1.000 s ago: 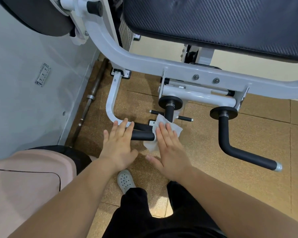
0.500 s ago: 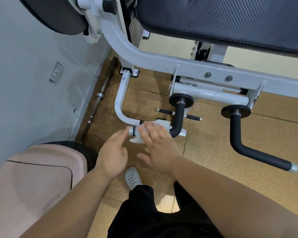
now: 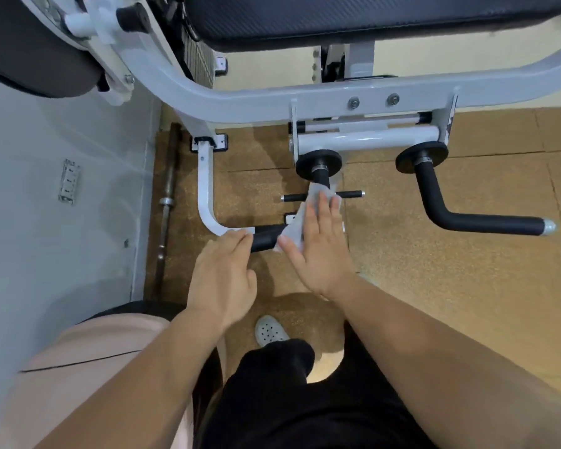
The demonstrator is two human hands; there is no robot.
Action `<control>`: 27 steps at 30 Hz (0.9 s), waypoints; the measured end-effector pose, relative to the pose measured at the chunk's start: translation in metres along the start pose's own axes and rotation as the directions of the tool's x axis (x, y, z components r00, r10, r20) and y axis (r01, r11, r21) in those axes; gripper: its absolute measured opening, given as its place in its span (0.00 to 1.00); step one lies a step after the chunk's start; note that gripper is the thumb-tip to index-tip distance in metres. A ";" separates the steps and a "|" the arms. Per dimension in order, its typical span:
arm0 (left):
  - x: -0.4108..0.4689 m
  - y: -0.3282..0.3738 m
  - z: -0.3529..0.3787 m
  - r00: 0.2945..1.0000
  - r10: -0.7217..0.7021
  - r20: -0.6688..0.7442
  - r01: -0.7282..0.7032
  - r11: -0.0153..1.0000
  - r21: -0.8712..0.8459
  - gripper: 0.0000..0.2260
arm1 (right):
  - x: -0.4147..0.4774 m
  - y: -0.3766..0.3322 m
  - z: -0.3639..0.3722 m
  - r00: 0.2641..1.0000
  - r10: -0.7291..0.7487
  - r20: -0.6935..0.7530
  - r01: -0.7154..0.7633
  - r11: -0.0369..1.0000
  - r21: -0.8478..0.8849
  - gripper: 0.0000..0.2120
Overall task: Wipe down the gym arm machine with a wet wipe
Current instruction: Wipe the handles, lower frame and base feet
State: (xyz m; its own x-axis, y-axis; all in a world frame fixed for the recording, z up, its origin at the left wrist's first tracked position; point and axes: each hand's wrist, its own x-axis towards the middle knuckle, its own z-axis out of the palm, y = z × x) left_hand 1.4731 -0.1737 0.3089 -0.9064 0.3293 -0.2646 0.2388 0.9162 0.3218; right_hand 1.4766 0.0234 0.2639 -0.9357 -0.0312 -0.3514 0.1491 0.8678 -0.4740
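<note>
The gym arm machine has a white steel frame (image 3: pixel 272 98) and a black pad (image 3: pixel 353 17) above. Two black L-shaped handles hang from it: the left handle (image 3: pixel 266 236) and the right handle (image 3: pixel 473 222). A white wet wipe (image 3: pixel 314 196) is draped over the bend of the left handle. My right hand (image 3: pixel 321 251) lies flat on the wipe with straight fingers, pressing it against the handle. My left hand (image 3: pixel 224 273) has its fingertips on the outer end of the same handle, fingers loosely bent.
A grey wall (image 3: pixel 62 157) with a socket plate (image 3: pixel 68 181) runs along the left. A steel barbell (image 3: pixel 167 196) lies on the brown floor by the wall. A pink seat or bag (image 3: pixel 78 367) sits at lower left. My shoe (image 3: pixel 269 330) and black trousers are below.
My right hand slid the wipe from the handle's outer end back along the grip to its bend and upright part. My left hand stayed at the handle's end. The camera shifted.
</note>
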 end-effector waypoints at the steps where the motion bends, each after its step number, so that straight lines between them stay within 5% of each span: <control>1: 0.002 -0.002 -0.001 1.000 0.010 0.007 -0.010 1.000 0.022 0.25 | 0.010 0.005 -0.007 1.000 0.004 0.009 -0.004 1.000 0.011 0.49; 6: 0.005 -0.001 -0.002 1.000 0.009 -0.019 -0.009 1.000 -0.015 0.21 | 0.043 0.026 -0.044 0.992 -0.090 0.093 0.090 0.996 0.006 0.38; 12: -0.005 -0.004 0.009 0.995 -0.035 -0.090 0.015 0.976 -0.215 0.25 | 0.004 -0.004 -0.017 0.998 -0.051 0.046 0.060 0.967 -0.249 0.50; 17: -0.016 -0.017 0.002 0.999 -0.012 -0.032 0.001 0.947 -0.322 0.29 | -0.033 -0.035 0.017 0.995 -0.086 0.049 0.094 0.975 -0.202 0.52; 23: -0.034 -0.025 -0.004 0.999 -0.045 -0.017 0.037 0.941 -0.336 0.31 | -0.021 -0.048 0.031 0.919 -0.351 0.179 0.386 0.892 -0.234 0.42; 27: -0.031 -0.012 -0.006 1.000 -0.007 -0.021 0.001 0.968 -0.253 0.31 | -0.012 -0.004 0.004 0.934 -0.304 0.188 0.356 0.826 -0.436 0.41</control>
State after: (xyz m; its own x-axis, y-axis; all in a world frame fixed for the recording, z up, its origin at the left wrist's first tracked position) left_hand 1.4965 -0.1964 0.3184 -0.9151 0.3183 -0.2474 0.1422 0.8290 0.5408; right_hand 1.4883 0.0184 0.2661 -0.8593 -0.3857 -0.3358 -0.3496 0.9223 -0.1648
